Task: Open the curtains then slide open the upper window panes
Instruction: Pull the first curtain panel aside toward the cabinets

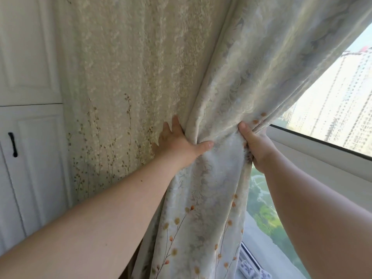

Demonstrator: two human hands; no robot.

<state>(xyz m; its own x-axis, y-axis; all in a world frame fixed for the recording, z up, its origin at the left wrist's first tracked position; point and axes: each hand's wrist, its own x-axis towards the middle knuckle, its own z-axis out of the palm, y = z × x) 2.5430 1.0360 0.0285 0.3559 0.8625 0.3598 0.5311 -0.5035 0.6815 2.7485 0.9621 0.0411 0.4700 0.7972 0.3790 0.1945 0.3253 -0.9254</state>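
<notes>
A cream curtain (pixel 231 87) with a small flower print hangs in the middle, gathered into a bunch at waist height. My left hand (pixel 177 140) wraps round the bunch from the left, thumb across its front. My right hand (pixel 255 143) grips the same bunch from the right, its fingers buried in the folds. To the right, the uncovered window (pixel 332 105) shows tall buildings outside. A white frame bar (pixel 314 150) crosses it below the glass. The upper panes are out of view.
A white panelled cabinet (pixel 30 77) with a black handle (pixel 12 144) stands at the left. Flower-print wallpaper or fabric (pixel 120 97) lies behind the curtain. A window sill (pixel 259 254) with a small patterned object (pixel 251 268) lies at the bottom right.
</notes>
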